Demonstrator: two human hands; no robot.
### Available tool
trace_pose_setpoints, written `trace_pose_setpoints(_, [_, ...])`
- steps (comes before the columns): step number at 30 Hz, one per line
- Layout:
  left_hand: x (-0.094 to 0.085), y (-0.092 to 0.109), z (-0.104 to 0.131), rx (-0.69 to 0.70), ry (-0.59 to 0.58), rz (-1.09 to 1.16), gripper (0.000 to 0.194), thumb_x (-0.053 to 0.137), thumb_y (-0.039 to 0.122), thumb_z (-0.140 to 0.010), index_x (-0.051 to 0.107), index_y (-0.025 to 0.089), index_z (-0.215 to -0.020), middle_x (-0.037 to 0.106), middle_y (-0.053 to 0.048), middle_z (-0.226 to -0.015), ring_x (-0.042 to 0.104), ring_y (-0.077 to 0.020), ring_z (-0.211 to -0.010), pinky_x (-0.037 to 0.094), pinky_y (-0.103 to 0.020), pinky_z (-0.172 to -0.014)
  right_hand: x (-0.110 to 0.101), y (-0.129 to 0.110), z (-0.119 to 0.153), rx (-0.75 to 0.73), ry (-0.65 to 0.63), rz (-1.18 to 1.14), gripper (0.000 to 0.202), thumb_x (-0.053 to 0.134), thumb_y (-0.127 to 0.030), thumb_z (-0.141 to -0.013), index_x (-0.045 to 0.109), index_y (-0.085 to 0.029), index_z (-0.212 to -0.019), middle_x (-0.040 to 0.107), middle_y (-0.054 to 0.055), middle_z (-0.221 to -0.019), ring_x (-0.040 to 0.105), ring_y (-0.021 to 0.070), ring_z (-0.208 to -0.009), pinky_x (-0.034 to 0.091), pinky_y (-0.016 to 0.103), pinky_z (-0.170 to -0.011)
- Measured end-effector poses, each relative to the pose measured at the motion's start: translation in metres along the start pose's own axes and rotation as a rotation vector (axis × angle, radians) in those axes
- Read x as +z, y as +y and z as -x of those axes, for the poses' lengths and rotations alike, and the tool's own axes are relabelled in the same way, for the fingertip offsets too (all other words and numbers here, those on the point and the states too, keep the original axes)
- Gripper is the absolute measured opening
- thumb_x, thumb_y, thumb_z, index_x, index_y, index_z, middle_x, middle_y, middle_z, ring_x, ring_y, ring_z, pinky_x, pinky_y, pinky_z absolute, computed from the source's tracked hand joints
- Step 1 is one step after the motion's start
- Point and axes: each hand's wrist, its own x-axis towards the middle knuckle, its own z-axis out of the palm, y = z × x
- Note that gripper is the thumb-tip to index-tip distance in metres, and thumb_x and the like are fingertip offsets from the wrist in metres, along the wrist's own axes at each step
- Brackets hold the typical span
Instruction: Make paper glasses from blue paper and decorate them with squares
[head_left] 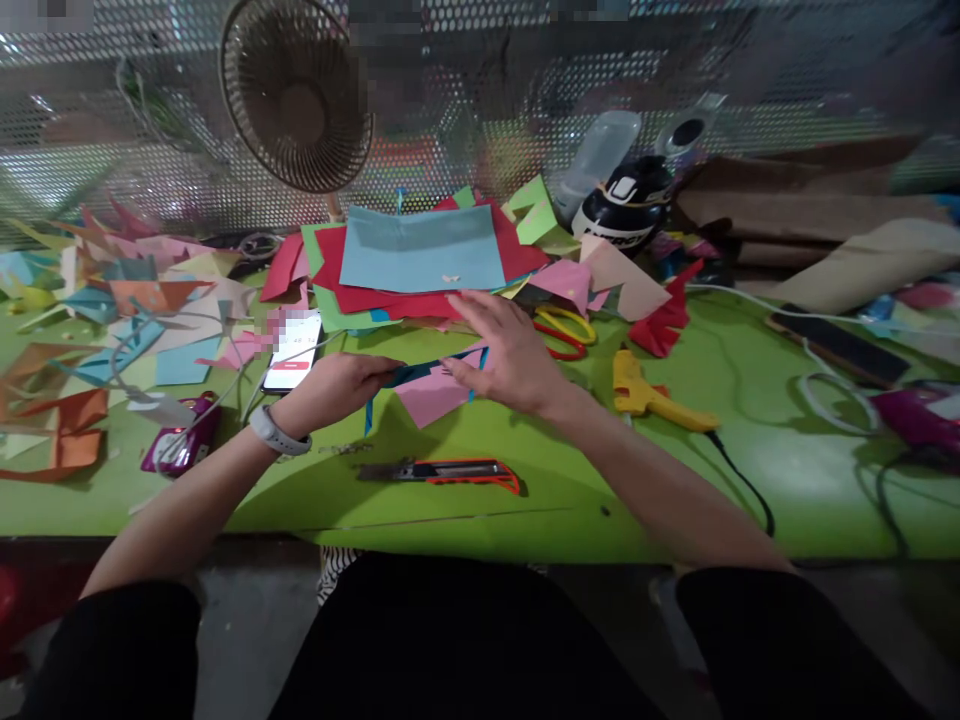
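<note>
My left hand [349, 388] pinches the left end of a dark blue paper strip [420, 372] above the green table. Beneath the strip hangs or lies a pink paper piece [435, 396]; whether they are joined I cannot tell. My right hand [510, 350] is at the right end of the blue and pink paper, fingers apart, thumb touching it. Nearer to me lies an orange and black utility knife [457, 473]. Behind my hands, a light blue sheet [424, 250] rests on red sheets [330, 265]. Scissors [566, 330] with yellow and red handles lie right of my right hand.
A yellow glue gun [660, 395] with a black cord lies at right. At left are a phone [294, 350], a purple device [180, 437] and heaped paper scraps [150, 290]. A fan [300, 110] and a black container [626, 205] stand behind.
</note>
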Motion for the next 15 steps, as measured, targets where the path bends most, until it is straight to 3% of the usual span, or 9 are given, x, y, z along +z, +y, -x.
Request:
trace_pose_setpoints(3, [0.003,-0.003,0.001,0.023,0.090,-0.091,0.038,0.043,0.030,-0.101,0.072,0.020,-0.124,0.077,-0.010,-0.116,0.075,-0.0239,-0.095,0.059,-0.036,-0.078,0.013,0.008,0.001,0.004,-0.172,-0.060,0.033,0.057,-0.031,-0.095,0.071,-0.017,-0.121,0.074,0.011,-0.121,0.067,0.0255,-0.110,0.049,0.040,-0.097])
trace_pose_setpoints(6, [0.011,-0.012,0.004,0.002,0.196,-0.150,0.037,0.044,0.031,-0.101,0.072,0.018,-0.123,0.075,-0.012,-0.119,0.074,-0.0243,-0.098,0.060,-0.037,-0.080,0.026,0.007,0.009,-0.017,-0.156,-0.047,0.029,0.049,-0.025,-0.100,0.077,-0.017,-0.103,0.079,0.009,-0.101,0.071,0.0224,-0.091,0.050,0.037,-0.087])
trace_pose_setpoints(11, [0.028,-0.028,0.013,-0.139,0.323,-0.261,0.034,0.048,0.027,-0.100,0.071,0.017,-0.122,0.080,-0.011,-0.100,0.073,-0.0179,-0.071,0.053,-0.027,-0.063,0.037,0.000,0.019,-0.148,-0.042,-0.012,0.028,0.050,-0.021,-0.101,0.077,-0.015,-0.104,0.079,0.011,-0.100,0.071,0.0234,-0.092,0.049,0.041,-0.090])
trace_pose_setpoints(15, [0.036,-0.032,0.017,-0.113,0.461,-0.223,0.031,0.048,0.028,-0.100,0.072,0.018,-0.117,0.080,-0.008,-0.092,0.071,-0.0159,-0.065,0.051,-0.026,-0.060,0.043,0.001,0.025,-0.082,-0.020,0.072,0.030,0.054,-0.020,-0.096,0.073,-0.014,-0.119,0.075,0.015,-0.116,0.068,0.0277,-0.105,0.049,0.045,-0.095])
